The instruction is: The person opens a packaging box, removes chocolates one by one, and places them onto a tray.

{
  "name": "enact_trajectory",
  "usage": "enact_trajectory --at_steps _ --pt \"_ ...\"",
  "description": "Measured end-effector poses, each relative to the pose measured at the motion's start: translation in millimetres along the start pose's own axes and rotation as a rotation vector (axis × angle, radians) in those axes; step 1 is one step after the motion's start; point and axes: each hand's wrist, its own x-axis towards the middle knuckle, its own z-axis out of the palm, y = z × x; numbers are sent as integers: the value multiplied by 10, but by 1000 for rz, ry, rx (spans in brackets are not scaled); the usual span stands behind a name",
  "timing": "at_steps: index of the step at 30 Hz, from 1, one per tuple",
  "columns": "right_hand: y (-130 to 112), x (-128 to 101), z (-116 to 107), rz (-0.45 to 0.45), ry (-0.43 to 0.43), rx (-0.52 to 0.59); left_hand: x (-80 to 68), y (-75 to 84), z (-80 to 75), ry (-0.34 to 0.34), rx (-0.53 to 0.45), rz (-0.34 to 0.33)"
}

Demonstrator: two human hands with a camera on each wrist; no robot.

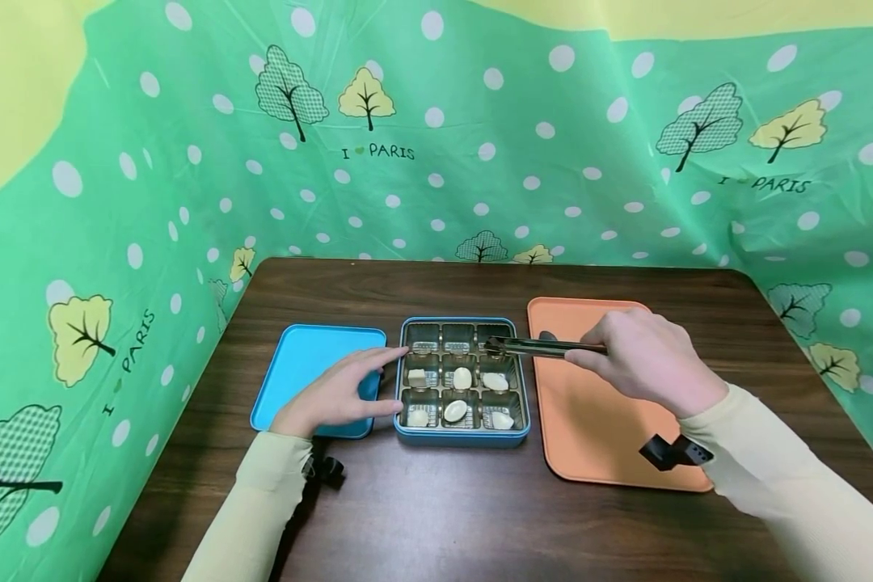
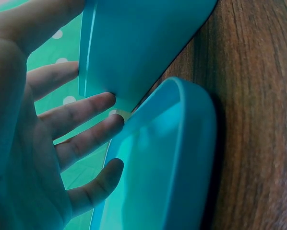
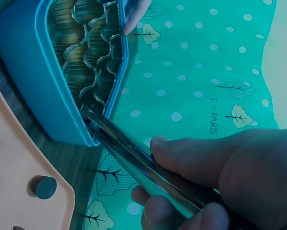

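A blue box (image 1: 461,439) holds a clear divided insert, with white pieces (image 1: 461,377) in its middle and near rows. My right hand (image 1: 647,360) grips metal tongs (image 1: 546,347) from the right. The tong tips reach into the far right compartment, where a dark shape shows at them; I cannot tell whether they pinch it. At the box's left side is my left hand (image 1: 342,394), its fingers spread and fairly straight, fingertips right at the wall. In the left wrist view, the fingers (image 2: 86,110) overlap the box's side (image 2: 148,38).
A blue lid (image 1: 305,356) lies inner side up, left of the box and partly under the left hand. To the right is an orange tray (image 1: 589,444), with a dark cylindrical piece (image 3: 43,187) near its far edge. A patterned green cloth (image 1: 436,194) hangs behind the wooden table (image 1: 436,517).
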Motion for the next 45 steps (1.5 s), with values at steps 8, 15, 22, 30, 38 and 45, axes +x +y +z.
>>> enact_trajectory --at_steps 8,15,22,30,38,45 --pt "13 -52 -28 -9 19 0 -5 -14 11 1 -6 15" --pt "30 -92 -80 -14 46 4 -6 -25 8 2 -6 16" --pt "64 -158 -152 16 56 8 -1 -24 6 0 -3 13" --pt "198 -273 -246 66 66 14 1 -20 3 -5 6 2" --pt "384 -387 -273 127 99 21 1 -8 1 -4 3 -8" --pt "581 -472 -233 161 129 17 2 -8 0 -9 7 5"
